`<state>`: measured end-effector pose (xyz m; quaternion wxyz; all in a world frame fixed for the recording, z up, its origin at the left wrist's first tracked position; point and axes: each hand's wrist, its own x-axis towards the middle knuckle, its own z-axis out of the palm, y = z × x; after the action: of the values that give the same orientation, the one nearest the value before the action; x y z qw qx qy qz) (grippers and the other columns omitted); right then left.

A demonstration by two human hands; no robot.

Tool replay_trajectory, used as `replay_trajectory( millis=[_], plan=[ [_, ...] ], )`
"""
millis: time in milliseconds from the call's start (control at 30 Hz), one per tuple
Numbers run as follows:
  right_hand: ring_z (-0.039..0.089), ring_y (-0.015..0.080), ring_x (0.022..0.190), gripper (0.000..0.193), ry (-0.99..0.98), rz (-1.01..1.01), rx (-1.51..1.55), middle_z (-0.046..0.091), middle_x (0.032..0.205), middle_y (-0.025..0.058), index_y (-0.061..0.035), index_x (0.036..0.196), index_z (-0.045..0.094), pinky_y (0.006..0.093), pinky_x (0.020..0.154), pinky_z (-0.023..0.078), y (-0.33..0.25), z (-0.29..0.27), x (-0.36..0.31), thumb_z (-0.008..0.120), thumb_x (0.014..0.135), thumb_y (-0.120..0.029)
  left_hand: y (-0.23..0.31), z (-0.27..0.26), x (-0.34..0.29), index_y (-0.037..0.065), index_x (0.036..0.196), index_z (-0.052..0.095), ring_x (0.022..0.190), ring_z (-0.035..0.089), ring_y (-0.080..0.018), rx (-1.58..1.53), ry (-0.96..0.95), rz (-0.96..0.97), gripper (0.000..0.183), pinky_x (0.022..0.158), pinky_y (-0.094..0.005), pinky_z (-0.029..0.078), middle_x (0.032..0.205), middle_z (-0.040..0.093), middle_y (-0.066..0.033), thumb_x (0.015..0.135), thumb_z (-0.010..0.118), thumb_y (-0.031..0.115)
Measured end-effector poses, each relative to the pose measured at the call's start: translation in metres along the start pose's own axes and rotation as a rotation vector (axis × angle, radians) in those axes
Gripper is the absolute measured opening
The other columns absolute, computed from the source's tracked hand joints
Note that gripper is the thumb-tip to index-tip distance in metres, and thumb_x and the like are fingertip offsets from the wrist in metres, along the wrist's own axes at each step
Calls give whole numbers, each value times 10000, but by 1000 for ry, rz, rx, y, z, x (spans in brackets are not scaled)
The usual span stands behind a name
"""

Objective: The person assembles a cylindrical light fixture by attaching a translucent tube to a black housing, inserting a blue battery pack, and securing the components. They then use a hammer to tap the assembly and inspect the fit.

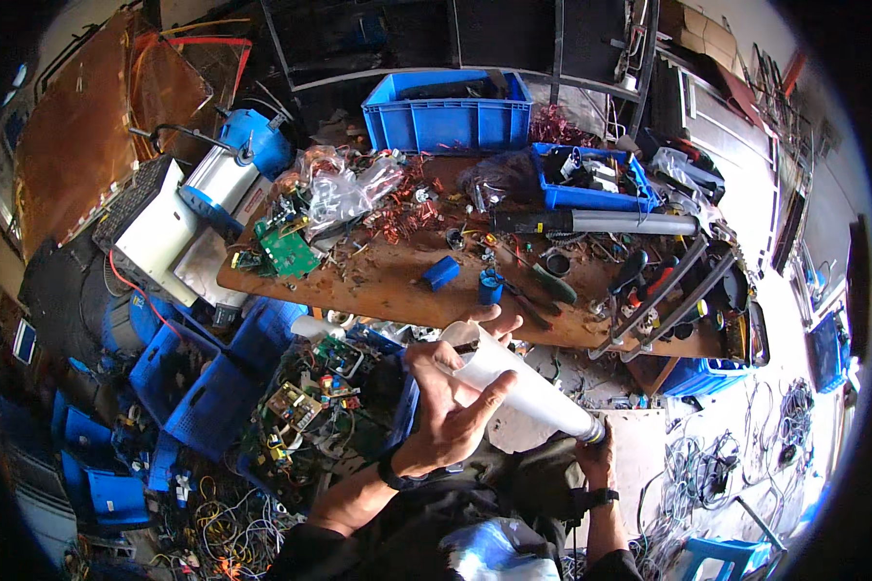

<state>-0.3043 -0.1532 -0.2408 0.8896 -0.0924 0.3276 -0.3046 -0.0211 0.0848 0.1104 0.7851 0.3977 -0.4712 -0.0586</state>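
Worktop (358,289), cluttered, stands beyond both hands: the left hand (451,421) has thumb and fingers closed about the wide, open end of a white tube (528,389), while the right hand (597,463) grips its narrow end. Held between them in front of the person, the tube slants from upper left to lower right, its mouth by the left fingers and toward the worktop's near edge. Some left fingers are partly hidden behind the tube, the right fingers are largely obscured, and a dark patch (467,346) at the mouth cannot be identified.

left fingers (484,403) around white tube (533,395) | right fingers (594,455) at narrow end | bench (358,288) beyond
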Motion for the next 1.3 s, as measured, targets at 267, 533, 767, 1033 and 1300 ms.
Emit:
replay_trajectory(
  millis=[267, 533, 767, 1033, 1300],
  plan=[
    [545, 258, 1369, 720, -108, -288, -810, 541, 1510, 91, -116, 1515, 436, 499, 1177, 405, 3, 76, -24, 826, 918, -218, 3, 18, 2, 92, 934, 409, 1155, 661, -360, -35, -138, 17, 431, 1114, -584, 455, 1232, 608, -289, 866, 798, -82],
    [499, 376, 1423, 1002, -663, -655, -1675, 542, 1493, 209, -48, 1569, 397, 448, 1191, 409, 52, 155, -29, 937, 746, -235, -12, 33, -7, 134, 1146, 371, 1080, 657, -349, 60, -386, 67, 509, 1193, -690, 362, 1189, 583, -239, 894, 757, -82],
    [713, 402, 1017, 541, -529, -617, -1581, 711, 1040, 194, -32, 1148, 646, 463, 900, 567, 57, 107, 4, 912, 698, -171, -11, 23, -13, 202, 1290, 250, 1034, 679, -322, -155, -350, -17, 750, 1194, -747, 311, 1134, 643, -193, 852, 801, -58],
    [728, 411, 919, 533, -578, -681, -1947, 731, 1003, 165, -71, 1168, 637, 496, 769, 596, -37, 145, -70, 881, 709, -191, -24, -79, 18, 102, 1657, 208, 1310, 580, -211, -370, 198, -168, 854, 1261, -765, 165, 1446, 552, -29, 971, 715, 144],
    [730, 406, 826, 473, -627, -291, -2191, 746, 845, 176, -58, 1078, 699, 489, 736, 583, -31, 185, -98, 875, 702, -285, -66, -141, -11, 108, 1338, 459, 903, 583, -124, -766, 339, -404, 455, 1275, -677, 248, 981, 538, 43, 986, 707, 257]
  ],
)
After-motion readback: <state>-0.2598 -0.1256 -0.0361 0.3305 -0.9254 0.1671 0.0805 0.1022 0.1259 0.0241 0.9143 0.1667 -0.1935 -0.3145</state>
